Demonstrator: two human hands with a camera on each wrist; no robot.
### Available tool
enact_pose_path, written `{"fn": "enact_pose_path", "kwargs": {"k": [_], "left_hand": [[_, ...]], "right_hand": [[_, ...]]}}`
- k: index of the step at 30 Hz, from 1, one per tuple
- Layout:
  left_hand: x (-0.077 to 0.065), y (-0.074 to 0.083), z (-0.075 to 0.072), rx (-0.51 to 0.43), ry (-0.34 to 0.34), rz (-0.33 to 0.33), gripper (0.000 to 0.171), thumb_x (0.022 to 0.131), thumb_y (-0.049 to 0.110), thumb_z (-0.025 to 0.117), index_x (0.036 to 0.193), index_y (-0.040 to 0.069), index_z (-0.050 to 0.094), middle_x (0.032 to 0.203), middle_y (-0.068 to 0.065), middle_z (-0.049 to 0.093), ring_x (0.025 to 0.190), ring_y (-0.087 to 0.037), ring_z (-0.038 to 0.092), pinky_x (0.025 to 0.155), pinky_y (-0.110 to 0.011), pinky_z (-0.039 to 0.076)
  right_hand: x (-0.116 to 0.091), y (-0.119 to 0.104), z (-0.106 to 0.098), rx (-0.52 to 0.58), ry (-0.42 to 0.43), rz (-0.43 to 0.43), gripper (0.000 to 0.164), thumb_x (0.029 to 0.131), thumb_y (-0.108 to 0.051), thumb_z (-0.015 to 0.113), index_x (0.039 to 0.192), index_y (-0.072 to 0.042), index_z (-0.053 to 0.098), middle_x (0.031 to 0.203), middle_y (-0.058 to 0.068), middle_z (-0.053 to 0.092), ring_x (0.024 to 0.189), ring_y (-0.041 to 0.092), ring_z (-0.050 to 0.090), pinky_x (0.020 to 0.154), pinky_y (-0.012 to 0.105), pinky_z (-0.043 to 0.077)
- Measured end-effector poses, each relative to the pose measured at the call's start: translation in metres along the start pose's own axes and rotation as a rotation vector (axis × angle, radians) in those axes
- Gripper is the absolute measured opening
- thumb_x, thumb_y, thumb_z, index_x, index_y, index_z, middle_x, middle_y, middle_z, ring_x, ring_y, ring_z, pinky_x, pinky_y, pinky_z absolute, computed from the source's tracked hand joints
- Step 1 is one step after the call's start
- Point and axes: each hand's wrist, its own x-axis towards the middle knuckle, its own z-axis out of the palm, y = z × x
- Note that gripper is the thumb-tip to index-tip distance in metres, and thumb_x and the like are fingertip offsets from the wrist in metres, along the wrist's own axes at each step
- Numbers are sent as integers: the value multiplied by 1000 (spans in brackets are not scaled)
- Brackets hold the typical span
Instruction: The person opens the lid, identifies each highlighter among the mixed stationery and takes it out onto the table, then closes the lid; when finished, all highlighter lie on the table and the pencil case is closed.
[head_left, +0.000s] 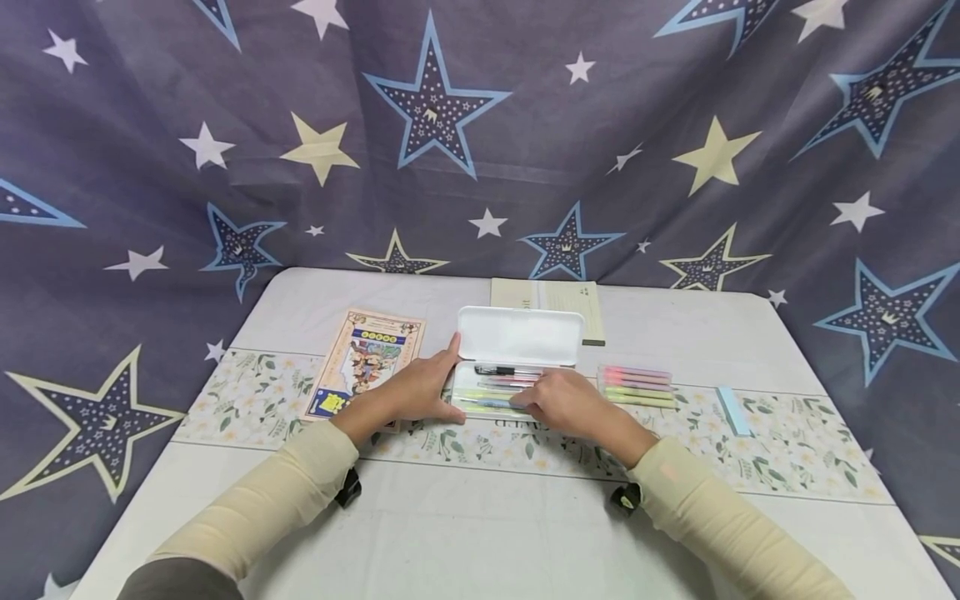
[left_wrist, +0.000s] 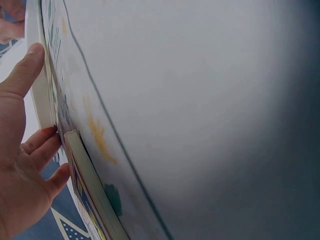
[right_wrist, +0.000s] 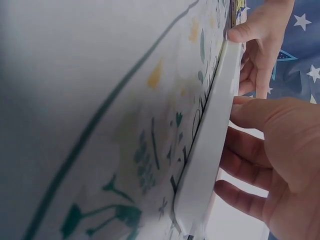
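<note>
On the white tablecloth (head_left: 465,533), partly over its leafy floral band (head_left: 480,450), lies a rounded, rectangular white pencil case (head_left: 521,336), lid raised. The left hand (head_left: 422,387) touches its left end, fingers extended; the right hand (head_left: 572,403) bends over its slender, glossy pens (head_left: 498,370), whether pinching one I cannot tell.

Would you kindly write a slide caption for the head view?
Left hand touching an open case, right hand at its pens.

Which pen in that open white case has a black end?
The black-ended pen lying farthest back in the white pencil case, closest to its raised lid; the other pens visible there look paler or brightly coloured.
</note>
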Motion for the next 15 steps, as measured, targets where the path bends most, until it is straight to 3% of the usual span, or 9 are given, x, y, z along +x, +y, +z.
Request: {"fn": "enact_pose_path", "kwargs": {"k": [4,10,15], "left_hand": [[0,0,-1,-5,-2,-1,143,75,61,85,163,11,-17,157,-7,44,126,-26,60,107,-45,45],[0,0,-1,-8,0,2,143,74,61,85,163,11,-16,156,-6,46,123,-25,61,106,-45,46],[0,0,0,1,3,10,144,74,61,85,163,10,-16,156,-7,46,121,-25,62,104,-44,47]], "right_hand": [[0,-2,-1,26,-5,31,30,86,-3,72,105,-23,81,81,-5,78,61,11,57,61,29,50],[0,-5,-2,134,-33,170,26,88,-5,72,109,-19,81,67,-5,66,56,6,40,53,22,35],[0,-7,-2,120,-23,185,12,89,-11,76,97,-19,81,74,-5,71,60,5,44,57,21,37]]}}
